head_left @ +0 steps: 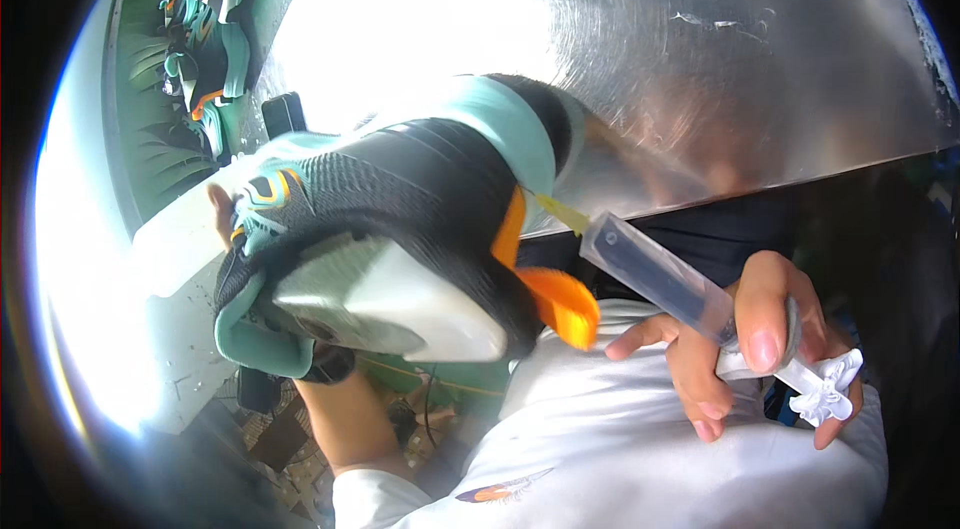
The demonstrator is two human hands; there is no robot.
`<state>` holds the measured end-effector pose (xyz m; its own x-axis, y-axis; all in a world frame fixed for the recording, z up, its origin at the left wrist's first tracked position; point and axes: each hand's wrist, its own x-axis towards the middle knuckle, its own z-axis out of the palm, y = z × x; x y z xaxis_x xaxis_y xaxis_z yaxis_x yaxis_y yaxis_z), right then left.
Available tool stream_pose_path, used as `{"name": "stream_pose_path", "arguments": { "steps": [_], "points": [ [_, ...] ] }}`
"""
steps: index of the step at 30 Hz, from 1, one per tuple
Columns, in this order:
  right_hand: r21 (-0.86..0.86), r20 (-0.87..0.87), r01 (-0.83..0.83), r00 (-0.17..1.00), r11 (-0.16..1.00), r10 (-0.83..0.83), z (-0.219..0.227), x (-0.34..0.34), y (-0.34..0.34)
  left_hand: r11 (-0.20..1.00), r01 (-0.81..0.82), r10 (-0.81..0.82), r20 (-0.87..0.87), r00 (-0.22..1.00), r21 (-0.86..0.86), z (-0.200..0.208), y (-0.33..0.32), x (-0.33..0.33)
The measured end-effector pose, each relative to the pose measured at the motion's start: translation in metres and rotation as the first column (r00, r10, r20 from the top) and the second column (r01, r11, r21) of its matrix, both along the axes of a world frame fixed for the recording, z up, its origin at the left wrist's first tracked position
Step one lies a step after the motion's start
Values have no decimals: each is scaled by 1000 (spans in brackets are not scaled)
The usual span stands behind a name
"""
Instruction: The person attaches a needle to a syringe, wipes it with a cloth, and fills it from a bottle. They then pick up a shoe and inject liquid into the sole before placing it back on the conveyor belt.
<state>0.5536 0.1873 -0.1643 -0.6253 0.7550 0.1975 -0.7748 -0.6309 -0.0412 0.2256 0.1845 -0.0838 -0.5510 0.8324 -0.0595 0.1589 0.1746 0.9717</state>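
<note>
head view: right hand [765, 329] grips a syringe [655, 274], tip at the shoe [420, 174] hiding most of the left hand [219, 215], whose grip cannot be told. over-pressing could stain the shoe.

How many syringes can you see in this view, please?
1: the syringe, held in the right hand, its yellow tip pointing toward the shoe. No other shows, though one could be hidden behind the shoe.
</note>
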Motion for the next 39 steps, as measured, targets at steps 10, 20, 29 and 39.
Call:
{"name": "stream_pose_path", "arguments": {
  "steps": [10,20,29,39],
  "points": [
    [141,-9,-124,992,982,126,-11,-7,21,953,-111,81,-116,990,-282,10,-80,10],
    [186,85,-165,985,969,151,-17,-9,6,924,140,106,589,801,-356,-19,-168,-51],
    [164,196,-252,956,954,218,0,-8,16,892,358,-8,783,622,-275,-38,-163,19],
    [121,389,-366,873,923,296,27,1,2,919,302,86,877,473,-253,-49,-126,64]
  ]
}}
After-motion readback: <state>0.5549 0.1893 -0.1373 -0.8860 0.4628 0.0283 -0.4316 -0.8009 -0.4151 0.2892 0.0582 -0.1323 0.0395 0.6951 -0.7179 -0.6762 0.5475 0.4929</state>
